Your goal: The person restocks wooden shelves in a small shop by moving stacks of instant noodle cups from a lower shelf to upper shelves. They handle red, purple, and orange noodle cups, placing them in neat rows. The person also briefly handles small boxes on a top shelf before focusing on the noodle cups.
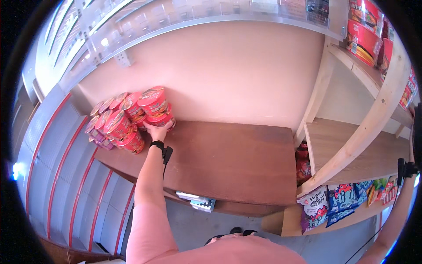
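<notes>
My left hand (157,131) reaches onto the brown tabletop, with fingers and thumb spread round the base of a red instant noodle cup (163,119). A second red noodle cup (152,101) is stacked on top of it, slightly tilted. To the left stand several more stacked red noodle cups (118,125), with purple noodle cups (93,127) at the far left end. My right hand (412,147) is raised at the far right edge beside the wooden shelves. Only a sliver of it shows past the black wrist strap, and its fingers are hidden.
The brown table (228,158) stands against a pale wall. Grey tiered shelving with red edges (70,176) is at left, a clear rack (176,22) overhead. At right, a wooden shelf unit (365,136) holds red noodle tubs (364,42) above and snack bags (343,198) below.
</notes>
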Demonstrator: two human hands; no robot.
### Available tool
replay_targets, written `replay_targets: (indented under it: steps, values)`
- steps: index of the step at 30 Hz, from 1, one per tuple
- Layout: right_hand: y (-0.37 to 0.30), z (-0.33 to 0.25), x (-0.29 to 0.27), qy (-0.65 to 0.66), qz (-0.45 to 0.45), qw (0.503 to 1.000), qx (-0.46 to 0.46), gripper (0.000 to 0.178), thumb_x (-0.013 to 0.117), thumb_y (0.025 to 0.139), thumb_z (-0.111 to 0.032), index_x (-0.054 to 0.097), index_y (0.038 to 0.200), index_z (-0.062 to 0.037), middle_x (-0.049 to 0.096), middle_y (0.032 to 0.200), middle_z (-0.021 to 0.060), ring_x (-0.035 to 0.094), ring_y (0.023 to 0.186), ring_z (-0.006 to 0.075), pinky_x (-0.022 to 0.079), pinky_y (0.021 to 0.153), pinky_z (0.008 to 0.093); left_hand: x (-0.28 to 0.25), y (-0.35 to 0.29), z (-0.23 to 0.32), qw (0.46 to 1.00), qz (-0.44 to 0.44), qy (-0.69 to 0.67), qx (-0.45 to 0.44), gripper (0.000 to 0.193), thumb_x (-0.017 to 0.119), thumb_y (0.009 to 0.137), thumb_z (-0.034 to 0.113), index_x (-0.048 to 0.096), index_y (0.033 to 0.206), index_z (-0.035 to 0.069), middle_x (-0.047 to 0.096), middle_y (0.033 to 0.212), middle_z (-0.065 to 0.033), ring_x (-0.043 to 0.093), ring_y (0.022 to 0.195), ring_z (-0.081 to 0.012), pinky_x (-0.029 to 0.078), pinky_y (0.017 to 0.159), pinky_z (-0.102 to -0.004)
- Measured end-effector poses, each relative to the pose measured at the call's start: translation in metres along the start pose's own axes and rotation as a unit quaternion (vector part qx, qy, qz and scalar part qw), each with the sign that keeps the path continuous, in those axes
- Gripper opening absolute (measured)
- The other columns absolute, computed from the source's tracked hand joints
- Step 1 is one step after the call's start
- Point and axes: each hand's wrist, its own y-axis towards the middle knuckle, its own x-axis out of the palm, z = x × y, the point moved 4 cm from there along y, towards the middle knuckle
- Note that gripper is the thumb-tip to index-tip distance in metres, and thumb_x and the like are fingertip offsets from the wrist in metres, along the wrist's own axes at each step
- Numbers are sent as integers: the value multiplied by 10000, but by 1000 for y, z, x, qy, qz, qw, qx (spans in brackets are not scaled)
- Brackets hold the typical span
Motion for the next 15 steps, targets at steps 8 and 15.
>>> replay_targets:
  steps: [8,15]
  values:
    - [-5,-13,-4,41,-6,998,53,535,250,968,-310,547,1163,90,554,1183,272,517,1114,370,371,989,410,27,13,-5,987,85,-102,92,1272,893,483,213,58,1420,4,295,1397,-202,308,1303,-314,272,1082,-425]
    - [-9,-16,-6,-2,19,998,60,532,260,967,-309,547,1158,97,555,1180,267,513,1111,371,371,985,409,15,8,13,990,86,-51,104,1103,874,510,265,229,1376,42,392,1329,-192,387,1238,-334,328,1043,-437]
